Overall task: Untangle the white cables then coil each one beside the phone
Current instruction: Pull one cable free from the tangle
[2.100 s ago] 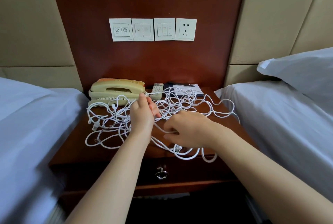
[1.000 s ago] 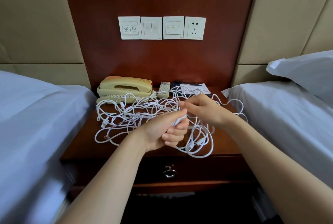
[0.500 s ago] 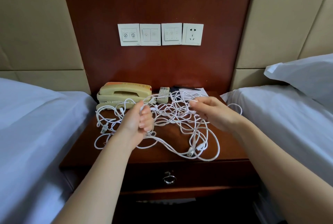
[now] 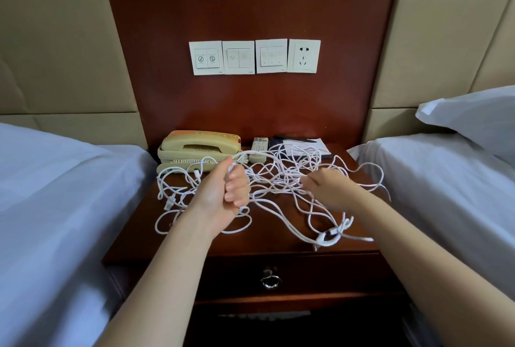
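Observation:
A loose tangle of white cables sprawls across the dark wooden nightstand. A cream phone stands at the back left corner, with cable loops lying against its front. My left hand is a fist raised in front of the phone, gripping a cable strand that arcs over toward the right. My right hand sits to the right of the middle, fingers pinched on strands in the tangle. Several connector ends lie bunched near the front right edge.
A white remote and a notepad with a pen lie at the back. Beds with white sheets flank the nightstand on the left and right. Wall switches and a socket sit above. A drawer pull hangs below.
My left hand has lifted its strand higher and closed into a tighter fist. My right hand dropped lower into the tangle. Earlier both hands worked together near the middle.

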